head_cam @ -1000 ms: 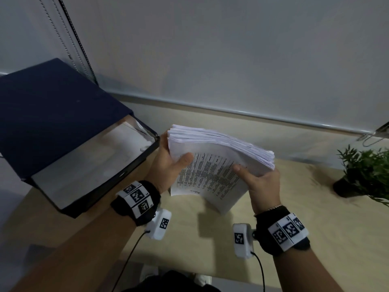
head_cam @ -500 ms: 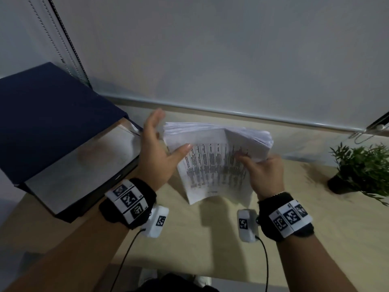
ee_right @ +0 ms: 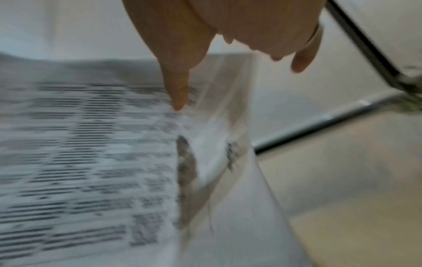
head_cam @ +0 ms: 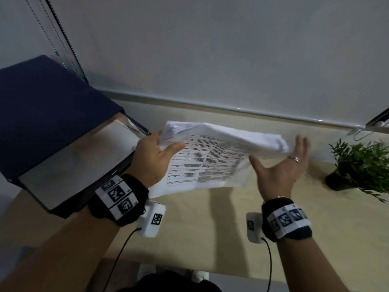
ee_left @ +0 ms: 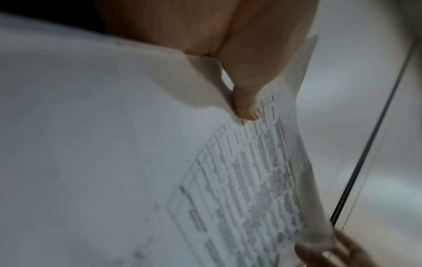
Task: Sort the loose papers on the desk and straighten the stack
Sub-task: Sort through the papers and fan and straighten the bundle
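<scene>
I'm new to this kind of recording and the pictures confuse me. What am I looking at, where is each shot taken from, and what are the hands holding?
No machine here: a person wearing cameras sorts papers. The wide picture comes from a head camera looking down at a pale wooden desk. The two close-ups come from small cameras strapped to each wrist, looking along the fingers. The left hand grips a stack of printed papers by its left edge, thumb on top. The right hand is spread open at the stack's right end, gripping nothing. On the desk sit a dark blue binder at the left and a small potted plant at the right.
</scene>
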